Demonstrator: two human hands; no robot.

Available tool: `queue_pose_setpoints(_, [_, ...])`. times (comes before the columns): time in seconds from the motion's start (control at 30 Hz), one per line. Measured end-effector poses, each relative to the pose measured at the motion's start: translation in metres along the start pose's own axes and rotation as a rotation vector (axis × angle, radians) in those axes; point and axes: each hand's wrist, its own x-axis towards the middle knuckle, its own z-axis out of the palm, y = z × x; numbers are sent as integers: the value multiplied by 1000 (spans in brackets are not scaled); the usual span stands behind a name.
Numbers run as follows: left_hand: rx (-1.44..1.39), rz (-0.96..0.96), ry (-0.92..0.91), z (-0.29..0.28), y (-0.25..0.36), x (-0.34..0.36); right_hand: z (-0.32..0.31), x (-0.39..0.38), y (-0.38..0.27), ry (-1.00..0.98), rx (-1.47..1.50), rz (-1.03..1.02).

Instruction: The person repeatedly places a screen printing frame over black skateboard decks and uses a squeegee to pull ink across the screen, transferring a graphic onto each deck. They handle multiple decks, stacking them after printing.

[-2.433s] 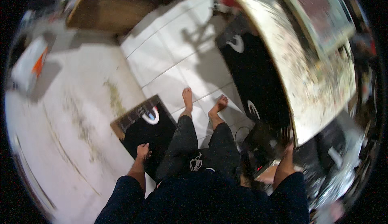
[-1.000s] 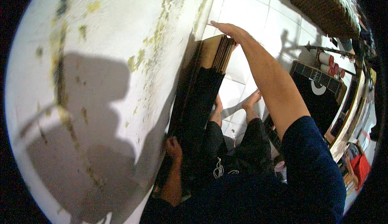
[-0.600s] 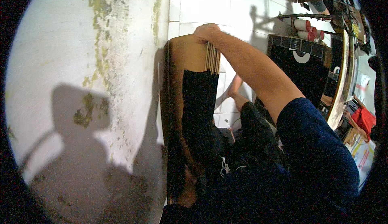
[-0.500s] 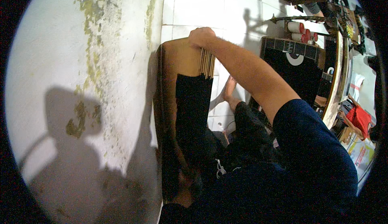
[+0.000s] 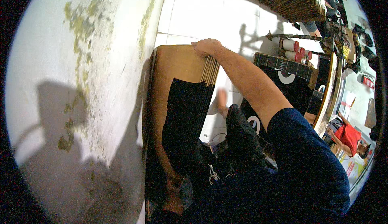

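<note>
Circular fisheye field, black at the rim, with straight edges bowed toward 3 o'clock. The floor tiles (image 5: 198, 9) at 12 o'clock glare almost white; a broad grey shadow (image 5: 60, 115) crosses the wall (image 5: 40, 54) from 7 to 9 o'clock. The black-faced stack (image 5: 184, 123), near centre, loses detail in grainy darkness; the foot (image 5: 222, 100) beside it is blurred.

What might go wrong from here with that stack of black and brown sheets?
The stack has separate layers at its far end, so a sheet might slide out if the right fingers there slip. A bare foot is close beside it and could perhaps be hit by a drop. The wall is close on the left, so edges might scrape it.
</note>
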Motion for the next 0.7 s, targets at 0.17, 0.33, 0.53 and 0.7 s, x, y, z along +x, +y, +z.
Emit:
queue_pose_setpoints(0.17, [35,37,32,25,29,-32,0,20,69,-66,33,41])
queue_pose_setpoints(0.33, [38,62,81,80,53,-83,6,46,166,-60,-5,-62])
queue_pose_setpoints(0.53, [135,121,153,168,120,-165,-7,33,316,-85,209,80])
queue_pose_setpoints(0.7, [295,209,184,246,212,-216,13,-24,468,-39,390,190])
